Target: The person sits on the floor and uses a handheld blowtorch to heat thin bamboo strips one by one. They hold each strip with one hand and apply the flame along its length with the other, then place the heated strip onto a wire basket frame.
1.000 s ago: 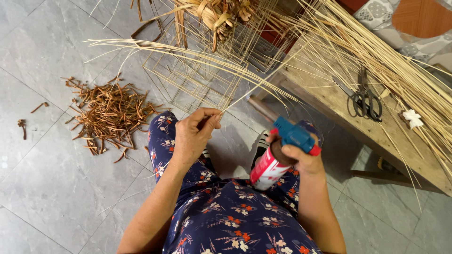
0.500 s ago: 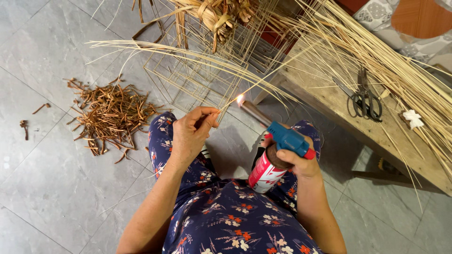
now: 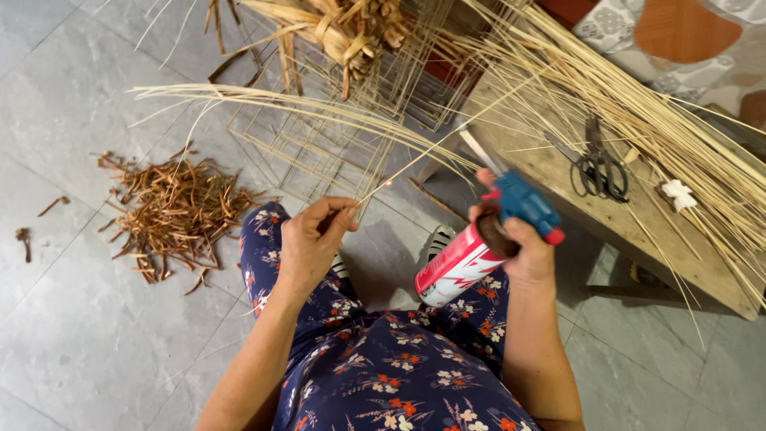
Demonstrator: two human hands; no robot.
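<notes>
Pinching a thin pale reed strand (image 3: 415, 166) between thumb and bent fingers, the left hand (image 3: 313, 239) sits above the left knee, fingers closed together on the strand's near end. A small glowing spot shows on the strand just past the fingertips, and from there it runs up and to the right toward the bundle of reeds (image 3: 638, 112) that fans across the wooden bench (image 3: 638, 231).

The right hand (image 3: 523, 247) is wrapped around the neck of a red and white gas canister (image 3: 456, 267), fingers clamped on it just below the blue torch head (image 3: 523, 203). The canister tilts, its base pointing down and left toward the lap, and the metal nozzle (image 3: 479, 150) points up and left, near the strand but apart from it.

Black scissors (image 3: 598, 169) lie on the bench among the reeds, with a small white scrap (image 3: 678, 194) to their right. A wire frame (image 3: 319, 148) rests on the grey tiled floor (image 3: 72, 319) ahead of the knees, and a heap of brown trimmings (image 3: 179, 211) lies to the left of it. Dried woven fibre (image 3: 351, 28) hangs at the top of the view. The person wears a dark blue floral garment (image 3: 383, 375).
</notes>
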